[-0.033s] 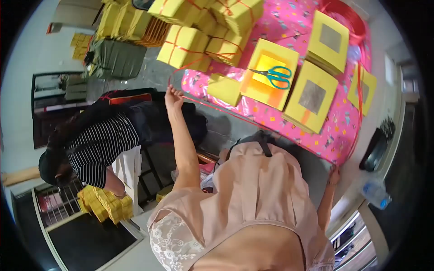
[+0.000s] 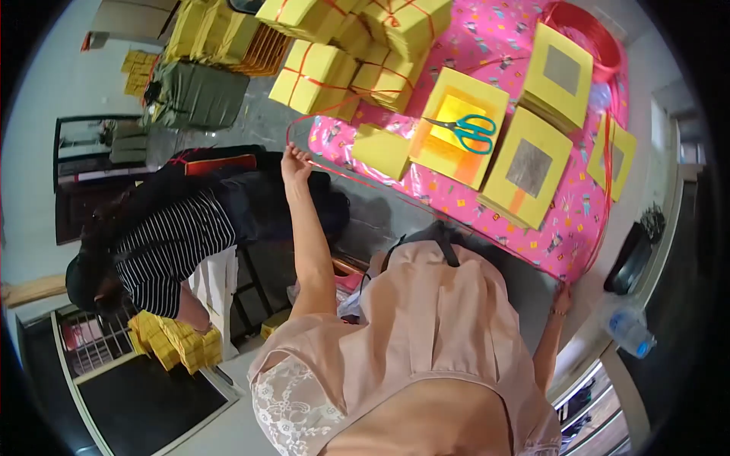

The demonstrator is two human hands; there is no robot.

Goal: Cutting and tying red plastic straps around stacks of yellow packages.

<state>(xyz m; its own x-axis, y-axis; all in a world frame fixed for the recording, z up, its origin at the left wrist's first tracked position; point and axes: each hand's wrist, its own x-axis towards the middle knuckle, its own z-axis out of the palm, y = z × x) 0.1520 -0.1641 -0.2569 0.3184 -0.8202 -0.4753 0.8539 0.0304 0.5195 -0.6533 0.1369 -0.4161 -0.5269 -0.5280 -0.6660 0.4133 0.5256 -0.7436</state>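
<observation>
**Red cord stretched between two hands over a pink table**

The left hand [image 2: 295, 163] is raised at about 10 o'clock, fingers pinched on a thin red cord [image 2: 426, 207]. From that hand the cord loops up toward the tied bundles and also runs in a taut line down toward 4 o'clock, along the near edge of the table [image 2: 487, 30], to where the right hand [image 2: 561, 299] sits at the table's corner. Whether the right hand is gripping the cord there I cannot tell; it is small and partly hidden.

The table wears a pink patterned cover. At 12 o'clock on it stand bundles [image 2: 318, 74] of yellow paper, each tied crosswise with red cord. Near the centre an open stack [image 2: 458, 137] of yellow and orange sheets carries teal-handled scissors [image 2: 465, 131]. A small yellow packet [image 2: 380, 150] lies just beside it, toward the left hand. At 2 o'clock lie three flat yellow stacks with a grey square in the middle of each: one [image 2: 528, 167], one [image 2: 561, 72] above it, and a thinner one [image 2: 613, 158] at the far edge. A red coil [image 2: 585, 30] of cord rests at 1 o'clock.

At 9 o'clock another person [image 2: 171, 243] in a striped top bends over more yellow packs [image 2: 179, 342] on the floor. A clear bottle [image 2: 628, 328] with a blue cap lies at 4 o'clock.
</observation>
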